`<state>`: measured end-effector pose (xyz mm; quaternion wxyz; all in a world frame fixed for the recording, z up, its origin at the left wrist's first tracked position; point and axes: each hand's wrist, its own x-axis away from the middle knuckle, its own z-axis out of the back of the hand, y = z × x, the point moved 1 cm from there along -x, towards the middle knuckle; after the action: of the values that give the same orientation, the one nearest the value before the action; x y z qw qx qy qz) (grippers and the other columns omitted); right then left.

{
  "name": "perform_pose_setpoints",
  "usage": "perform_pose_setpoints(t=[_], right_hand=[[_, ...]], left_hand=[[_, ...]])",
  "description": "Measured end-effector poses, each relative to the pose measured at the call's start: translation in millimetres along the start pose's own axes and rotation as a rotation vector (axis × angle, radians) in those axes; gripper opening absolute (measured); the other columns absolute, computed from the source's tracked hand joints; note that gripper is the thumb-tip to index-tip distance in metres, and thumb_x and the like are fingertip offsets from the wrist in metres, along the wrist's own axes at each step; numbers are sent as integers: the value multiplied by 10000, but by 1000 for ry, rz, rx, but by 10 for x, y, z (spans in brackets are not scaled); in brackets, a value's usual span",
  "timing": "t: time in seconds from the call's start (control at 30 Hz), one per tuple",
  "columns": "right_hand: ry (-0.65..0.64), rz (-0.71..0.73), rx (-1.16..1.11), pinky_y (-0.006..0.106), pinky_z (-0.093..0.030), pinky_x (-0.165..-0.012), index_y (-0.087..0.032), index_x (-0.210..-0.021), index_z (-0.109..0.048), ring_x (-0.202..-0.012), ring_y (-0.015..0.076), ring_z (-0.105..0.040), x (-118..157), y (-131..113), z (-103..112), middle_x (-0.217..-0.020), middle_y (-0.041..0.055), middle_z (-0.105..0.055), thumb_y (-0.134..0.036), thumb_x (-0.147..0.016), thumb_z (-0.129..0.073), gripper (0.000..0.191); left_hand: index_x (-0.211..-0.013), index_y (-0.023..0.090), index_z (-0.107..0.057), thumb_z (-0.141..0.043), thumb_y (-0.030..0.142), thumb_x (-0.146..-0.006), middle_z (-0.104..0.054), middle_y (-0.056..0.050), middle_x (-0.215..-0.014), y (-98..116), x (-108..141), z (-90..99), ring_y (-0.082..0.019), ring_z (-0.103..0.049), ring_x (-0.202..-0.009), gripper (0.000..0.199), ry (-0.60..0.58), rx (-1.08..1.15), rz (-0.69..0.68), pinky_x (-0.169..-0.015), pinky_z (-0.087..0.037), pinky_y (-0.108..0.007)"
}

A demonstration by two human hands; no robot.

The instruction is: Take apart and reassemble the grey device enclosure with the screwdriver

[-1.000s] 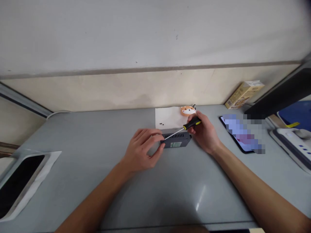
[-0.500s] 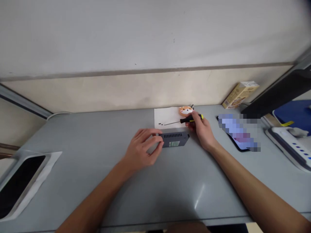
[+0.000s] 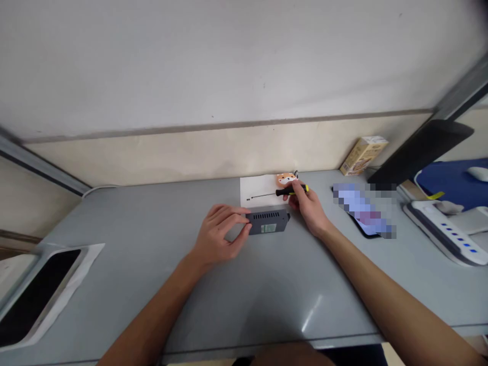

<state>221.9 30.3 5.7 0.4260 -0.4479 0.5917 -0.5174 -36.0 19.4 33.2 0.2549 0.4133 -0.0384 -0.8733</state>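
A dark grey rectangular metal box with a row of vent slots and a small green-and-white label is lying near the middle of a pale grey worktop. Its casing is showing no gap or lifted cover, while two tiny black screws are lying loose on a white sheet of paper at twelve o'clock from the box. Those screws look like the finished part; what remains cannot be told from outside the casing. The left hand, at nine o'clock, is closing its fingers and thumb on the box's end. The right hand, at two o'clock, is gripping a slim screwdriver with a black-and-yellow handle, its thin steel shaft reaching across the paper toward the screws. An orange dog-face toy is sitting at the paper's top edge. Farther out at three o'clock, a phone with a blurred screen is lying on the worktop, with a white power strip with blue lights beyond it.
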Motion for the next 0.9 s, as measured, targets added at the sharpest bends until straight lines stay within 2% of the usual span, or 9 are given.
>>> perform_pose_setpoints(t=[0.17,0.27,0.37,0.53,0.67,0.9], right_hand=[[99,-103,-363,253,-263,-468,-206,-841,-667,-479,86,-364,-102,-54,110,-588,-33,-525,-621,-872,-640,417],[158,-143,-510,235,-242,-432,-191,-750,-637,-447,67,-337,-142,-108,188,-555,-43,-484,-534,-867,-662,363],[206,-162,-606,223,-244,-412,-181,-702,-604,-430,43,-321,-152,-147,247,-598,-44,-520,-450,-845,-695,318],[143,-162,-590,209,-231,-402,-186,-663,-569,-425,45,-299,-164,-159,297,-545,-51,-450,-445,-839,-672,329],[137,-155,-508,220,-200,-391,-185,-668,-570,-426,40,-298,-181,-141,308,-611,-32,-516,-445,-834,-657,321],[138,-129,-408,284,-218,-428,-216,-674,-557,-447,73,-267,-184,-93,313,-641,-28,-505,-483,-856,-617,328]], left_hand=[[-946,222,-648,-641,130,-904,-755,-48,-1078,87,-143,-24,-211,-707,-952,101,-3,-13,11,-888,-491,-407],[-971,225,-651,-652,133,-894,-764,-34,-1070,172,-264,-140,-201,-708,-949,120,-69,-37,-100,-886,-488,-394],[-980,224,-653,-666,135,-883,-771,-21,-1030,227,-348,-289,-197,-704,-927,133,-92,-76,-191,-865,-489,-384],[-987,223,-658,-705,118,-865,-783,-11,-1007,257,-354,-425,-191,-710,-878,168,-14,-115,-179,-861,-493,-386],[-1008,241,-672,-730,114,-861,-791,2,-1055,253,-306,-439,-185,-730,-892,203,18,-92,-125,-882,-500,-387],[-1009,265,-680,-729,133,-879,-797,18,-1069,236,-269,-461,-176,-747,-908,192,22,-75,-103,-900,-506,-387]])
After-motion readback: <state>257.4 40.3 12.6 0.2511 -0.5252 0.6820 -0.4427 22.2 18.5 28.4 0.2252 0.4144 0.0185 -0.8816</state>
